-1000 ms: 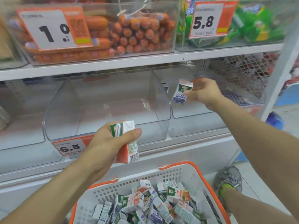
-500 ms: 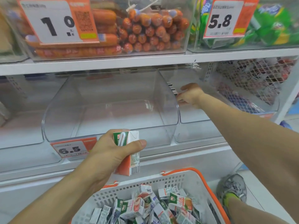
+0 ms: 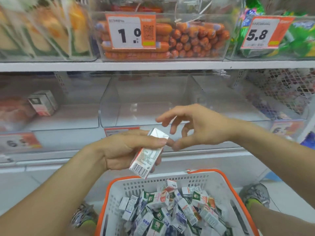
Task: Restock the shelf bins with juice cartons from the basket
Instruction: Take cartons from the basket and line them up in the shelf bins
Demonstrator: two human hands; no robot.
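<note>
A juice carton (image 3: 148, 154) is gripped, tilted, in the left hand (image 3: 129, 149) above the basket (image 3: 170, 182). The right hand (image 3: 194, 126) is held beside it, fingers spread, holding nothing. If a handover is fumbled, the carton could be dropped short of the clear bin (image 3: 144, 92).

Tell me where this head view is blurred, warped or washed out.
Head view: motion blur smears the packets at upper left and the price tag at lower left; the 1.0 tag and the carton in the left hand stay readable. Wide-angle distortion bows the shelf edge. Lighting is flat, with faint glare on the clear bin.
</note>
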